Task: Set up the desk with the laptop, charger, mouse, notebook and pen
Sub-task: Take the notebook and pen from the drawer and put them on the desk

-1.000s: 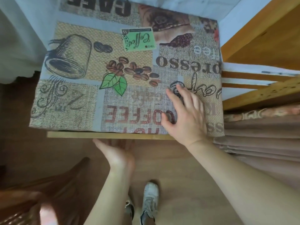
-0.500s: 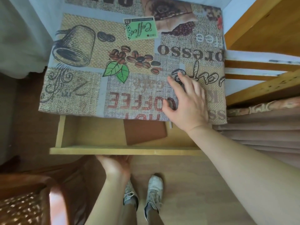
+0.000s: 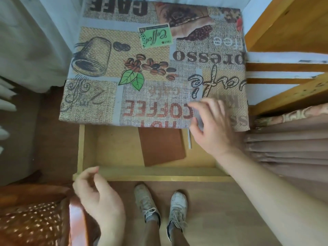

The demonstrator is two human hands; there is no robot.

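Drawer (image 3: 124,173) under the table (image 3: 159,77) is pulled out toward me. Table top is covered by a coffee-print cloth (image 3: 110,50), whose front edge overhangs the back of the drawer.

Notebook (image 3: 161,146), brown cover, lies flat in the drawer, right of centre, turned slightly off square; its far end is hidden under the cloth edge. Pen (image 3: 189,139), thin and pale, lies just beside the notebook's right edge, not touching it as far as I can see; its upper end also goes under the cloth.

My right hand (image 3: 213,128) is over the front right of the cloth and the drawer's back right, just right of the pen. Fingers loosely bent, blurred, gripping nothing.

My left hand (image 3: 99,196) is at the drawer's front left corner, fingers loosely curled, holding nothing; can't tell if the fingertips touch the front rail.

Chair (image 3: 35,219) bottom left, my shoes (image 3: 147,201) on the wood floor below the drawer front. Curtain (image 3: 287,142) to the right, wooden shelf (image 3: 284,96) behind it.
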